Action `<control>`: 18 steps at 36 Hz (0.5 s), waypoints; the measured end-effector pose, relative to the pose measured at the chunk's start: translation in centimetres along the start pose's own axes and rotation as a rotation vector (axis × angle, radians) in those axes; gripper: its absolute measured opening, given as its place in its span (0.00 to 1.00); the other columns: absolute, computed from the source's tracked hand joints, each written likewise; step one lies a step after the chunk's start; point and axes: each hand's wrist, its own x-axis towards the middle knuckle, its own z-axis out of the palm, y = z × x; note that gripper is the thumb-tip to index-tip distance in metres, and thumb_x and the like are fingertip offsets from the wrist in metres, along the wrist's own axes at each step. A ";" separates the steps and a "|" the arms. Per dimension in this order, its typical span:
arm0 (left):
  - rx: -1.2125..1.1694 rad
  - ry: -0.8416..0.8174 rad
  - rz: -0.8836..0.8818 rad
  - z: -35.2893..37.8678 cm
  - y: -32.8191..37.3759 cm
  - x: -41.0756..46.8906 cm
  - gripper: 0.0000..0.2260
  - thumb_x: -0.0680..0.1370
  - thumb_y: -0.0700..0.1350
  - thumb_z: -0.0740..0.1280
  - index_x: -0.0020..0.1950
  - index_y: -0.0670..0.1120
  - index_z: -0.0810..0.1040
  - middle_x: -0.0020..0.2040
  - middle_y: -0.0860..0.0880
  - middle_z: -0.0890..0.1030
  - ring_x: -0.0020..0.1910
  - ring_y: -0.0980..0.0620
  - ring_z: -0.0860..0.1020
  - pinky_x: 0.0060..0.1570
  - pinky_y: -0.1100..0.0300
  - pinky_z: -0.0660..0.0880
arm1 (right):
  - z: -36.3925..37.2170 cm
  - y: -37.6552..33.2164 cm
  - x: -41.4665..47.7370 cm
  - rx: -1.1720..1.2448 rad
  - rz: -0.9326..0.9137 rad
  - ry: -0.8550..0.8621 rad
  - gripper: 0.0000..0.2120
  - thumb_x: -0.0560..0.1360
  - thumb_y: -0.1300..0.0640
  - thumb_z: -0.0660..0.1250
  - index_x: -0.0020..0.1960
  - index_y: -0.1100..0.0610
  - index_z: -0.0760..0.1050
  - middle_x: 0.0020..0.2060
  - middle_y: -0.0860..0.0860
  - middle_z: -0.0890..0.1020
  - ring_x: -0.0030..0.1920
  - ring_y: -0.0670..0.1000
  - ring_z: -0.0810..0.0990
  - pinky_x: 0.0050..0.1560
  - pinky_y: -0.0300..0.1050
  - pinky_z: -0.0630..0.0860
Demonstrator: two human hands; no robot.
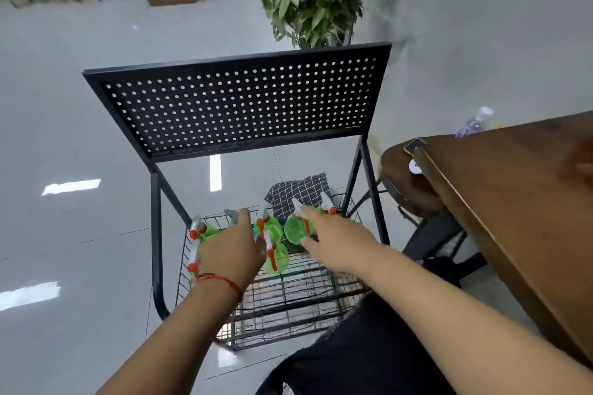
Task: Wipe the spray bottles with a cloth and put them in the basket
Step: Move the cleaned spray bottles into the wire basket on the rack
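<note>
The right grip is held wide at a green translucent spray bottle near the black wire basket's far edge, the left grip's state cannot be told, and a reach is judged in hand, with closure on a bottle neck called for next.

Bare grid along the near edge of the wire basket lies open from above. The far half is crowded: green spray bottles stand packed from the far left corner across, and a checked cloth sits at the far right corner. A perforated shelf roofs the far side, black uprights flank the corners, and a wooden table hems the right.
</note>
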 end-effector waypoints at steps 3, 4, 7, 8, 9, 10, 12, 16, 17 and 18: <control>0.022 0.048 0.078 -2.5 3.0 -0.5 0.19 0.85 0.60 0.57 0.73 0.53 0.64 0.57 0.45 0.86 0.44 0.45 0.86 0.52 0.48 0.81 | -2.6 0.8 -2.7 0.007 0.022 0.071 0.32 0.85 0.44 0.60 0.84 0.42 0.50 0.68 0.49 0.80 0.63 0.56 0.81 0.62 0.55 0.79; 0.002 0.055 0.116 -3.3 4.2 -0.7 0.20 0.85 0.59 0.59 0.74 0.52 0.64 0.50 0.48 0.85 0.42 0.45 0.85 0.48 0.50 0.82 | -3.4 1.2 -3.7 0.001 0.035 0.095 0.32 0.85 0.44 0.60 0.84 0.42 0.50 0.70 0.49 0.79 0.65 0.56 0.80 0.63 0.56 0.78; -0.024 0.100 0.235 -6.0 8.0 -1.4 0.21 0.85 0.60 0.60 0.74 0.51 0.64 0.39 0.52 0.78 0.39 0.45 0.83 0.38 0.54 0.80 | -5.6 2.6 -6.9 -0.020 0.076 0.179 0.31 0.84 0.43 0.59 0.83 0.41 0.51 0.68 0.49 0.80 0.62 0.56 0.81 0.59 0.57 0.80; -0.032 0.125 0.269 -6.9 9.4 -1.7 0.21 0.85 0.60 0.60 0.74 0.51 0.64 0.39 0.52 0.78 0.39 0.44 0.83 0.37 0.55 0.78 | -6.2 3.2 -8.1 -0.028 0.091 0.210 0.31 0.84 0.43 0.59 0.83 0.41 0.52 0.68 0.48 0.80 0.61 0.56 0.81 0.57 0.57 0.81; -0.039 0.151 0.305 -7.8 10.8 -2.0 0.21 0.85 0.59 0.60 0.74 0.51 0.64 0.39 0.52 0.78 0.40 0.43 0.83 0.36 0.55 0.76 | -7.0 3.7 -9.4 -0.036 0.104 0.240 0.30 0.83 0.42 0.58 0.83 0.41 0.53 0.68 0.48 0.80 0.61 0.56 0.81 0.57 0.57 0.81; -0.049 0.174 0.346 -8.7 12.3 -2.3 0.21 0.85 0.59 0.61 0.73 0.51 0.64 0.40 0.51 0.79 0.41 0.43 0.83 0.36 0.55 0.75 | -7.8 4.3 -10.8 -0.038 0.117 0.268 0.29 0.83 0.43 0.59 0.82 0.41 0.54 0.67 0.47 0.80 0.62 0.56 0.81 0.58 0.58 0.81; -0.079 0.213 0.444 -10.6 15.5 -3.1 0.20 0.84 0.59 0.61 0.73 0.51 0.65 0.44 0.50 0.83 0.43 0.42 0.84 0.38 0.53 0.79 | -9.5 5.8 -13.6 -0.026 0.144 0.334 0.27 0.83 0.43 0.60 0.81 0.40 0.57 0.67 0.45 0.80 0.62 0.55 0.81 0.58 0.57 0.80; -0.140 0.256 0.647 -14.1 22.6 -4.4 0.17 0.85 0.57 0.61 0.71 0.51 0.67 0.50 0.49 0.84 0.47 0.41 0.85 0.41 0.51 0.80 | -13.3 10.1 -19.3 -0.016 0.233 0.506 0.23 0.82 0.41 0.61 0.76 0.35 0.63 0.63 0.38 0.81 0.58 0.49 0.82 0.56 0.52 0.81; -0.159 0.261 0.695 -14.9 24.6 -4.5 0.17 0.85 0.57 0.61 0.70 0.51 0.68 0.52 0.49 0.84 0.49 0.40 0.84 0.43 0.49 0.81 | -14.4 11.4 -20.6 -0.016 0.264 0.549 0.22 0.82 0.41 0.61 0.75 0.35 0.65 0.62 0.37 0.81 0.57 0.48 0.82 0.56 0.51 0.81; -0.175 0.267 0.742 -15.7 26.6 -4.7 0.17 0.85 0.57 0.62 0.71 0.51 0.68 0.55 0.49 0.83 0.51 0.40 0.84 0.46 0.48 0.81 | -15.6 12.8 -21.9 -0.011 0.301 0.593 0.21 0.82 0.41 0.62 0.74 0.36 0.67 0.60 0.37 0.81 0.55 0.47 0.82 0.55 0.51 0.81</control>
